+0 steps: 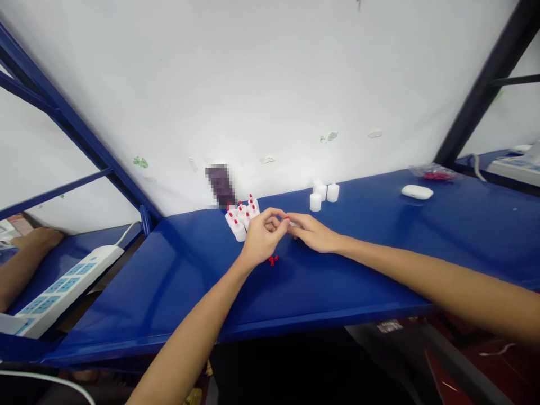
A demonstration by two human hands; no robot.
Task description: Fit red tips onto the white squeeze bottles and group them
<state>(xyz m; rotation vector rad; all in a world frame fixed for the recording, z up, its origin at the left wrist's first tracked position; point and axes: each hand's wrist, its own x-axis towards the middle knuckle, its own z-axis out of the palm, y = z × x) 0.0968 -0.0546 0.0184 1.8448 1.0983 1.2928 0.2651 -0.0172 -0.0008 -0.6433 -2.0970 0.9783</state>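
My left hand [265, 235] and my right hand [311, 230] meet over the middle of the blue table. Between their fingertips is a small red piece [287, 217]; the left thumb and forefinger pinch at it. The right fingers are closed round a small white object, mostly hidden. Left of my left hand stand several white bottles with red tips [239, 230], close together. A few loose red pieces [272, 260] lie on the table just below my hands. Further back, near the wall, are several white bottles without red tips [315, 202].
A white oval case [417, 192] and a clear bag of red pieces [434, 172] lie at the right. A pixelated dark object [221, 185] leans at the wall. Beyond the blue frame at left are a power strip [63, 287] and another person's hand [40, 239].
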